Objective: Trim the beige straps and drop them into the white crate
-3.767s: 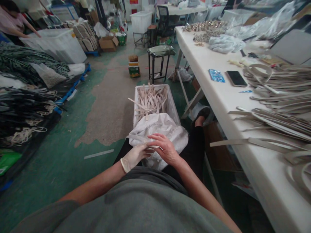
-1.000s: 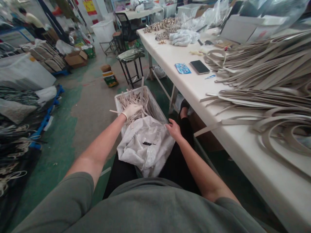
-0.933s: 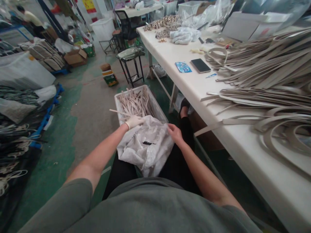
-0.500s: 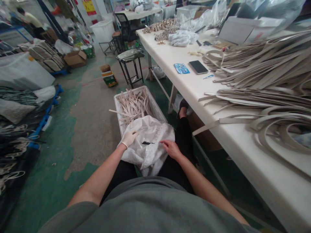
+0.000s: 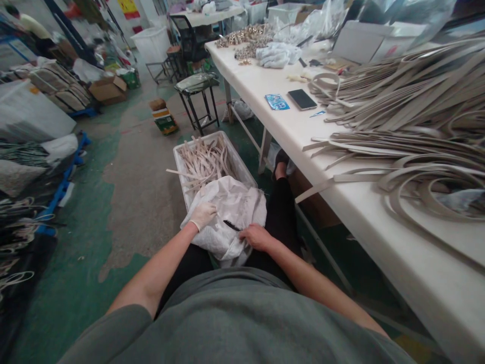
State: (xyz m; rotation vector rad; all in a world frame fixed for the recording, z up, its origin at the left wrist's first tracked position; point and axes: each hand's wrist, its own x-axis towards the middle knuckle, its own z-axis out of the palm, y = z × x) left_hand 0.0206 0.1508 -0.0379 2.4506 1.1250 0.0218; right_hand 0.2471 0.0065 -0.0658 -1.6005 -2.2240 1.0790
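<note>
A white woven sack (image 5: 242, 197) lies crumpled over my lap and the near end of a white plastic bin (image 5: 242, 169). My left hand (image 5: 203, 214), in a thin pale glove, rests on the sack's left side with its fingers curled together; what they pinch, if anything, is too small to make out. On the sack lies a slim black object (image 5: 231, 225), its kind unclear. The fingers of my right hand (image 5: 255, 236), bare, are closed at its near right end. Beige straps (image 5: 206, 159) fill the bin beyond the sack.
To the right runs a long white table (image 5: 261, 96) bearing heaps of beige straps (image 5: 409, 96), a phone (image 5: 302, 99), a blue packet (image 5: 277, 102) and white gloves (image 5: 278, 54). A black-legged stool (image 5: 197, 83) and small carton (image 5: 164, 119) stand ahead. A person works far left.
My right hand has moved left and nearer, closing at the end of the black object, which has tilted. My left hand's fingers have curled inward. The whole view has shifted slightly.
</note>
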